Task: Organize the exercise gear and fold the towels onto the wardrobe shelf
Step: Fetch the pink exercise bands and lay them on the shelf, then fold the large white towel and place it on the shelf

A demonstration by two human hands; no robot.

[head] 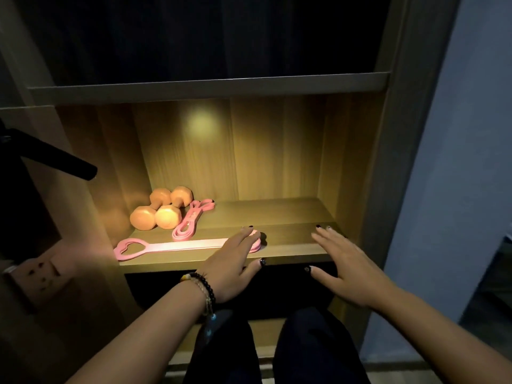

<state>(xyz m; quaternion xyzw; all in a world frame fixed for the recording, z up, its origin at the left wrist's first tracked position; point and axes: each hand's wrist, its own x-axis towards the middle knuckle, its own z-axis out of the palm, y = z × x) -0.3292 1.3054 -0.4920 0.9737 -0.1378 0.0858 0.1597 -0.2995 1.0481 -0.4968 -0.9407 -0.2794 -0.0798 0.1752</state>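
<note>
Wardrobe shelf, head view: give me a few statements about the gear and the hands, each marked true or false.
1. Two dumbbells lie at the shelf's left rear. True.
2. The left hand rests on one end of the long pink stretch strap. True.
3. The right hand grips a folded towel. False: it is open, fingers spread, holding nothing; no towel shows.
4. The coiled pink resistance band hangs from the upper shelf. False: it lies on the shelf beside the dumbbells.
5. Both hands are open. True.
</note>
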